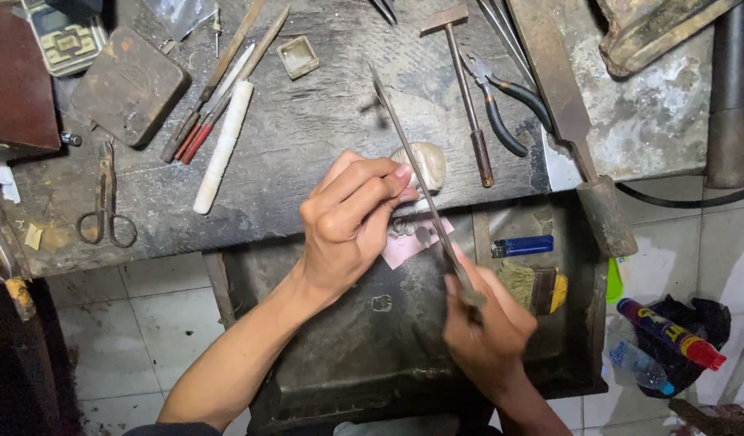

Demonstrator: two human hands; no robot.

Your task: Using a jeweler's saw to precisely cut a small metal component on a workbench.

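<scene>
The right hand (489,327), nearest, is clenched around the handle of a long thin file (416,182). Its blade slants up across the bench's front edge. There the left hand (347,222) pinches what looks like a small ring (403,227), too tiny to be sure, against a rounded peg (424,164). A slipping stroke could scrape those fingertips or flick the piece into the tray (323,379) below.

Two hands over the bench: left (347,222) and right (485,327). One long file (416,173), one hammer (465,89), one pair of black-handled pliers (501,109), one pair of scissors (105,202), one white rod (224,145), one small square dish (298,56). One blue lighter (523,245), one brush (533,287), one pink slip of paper (412,242), two bottles (670,333) on the floor.
</scene>
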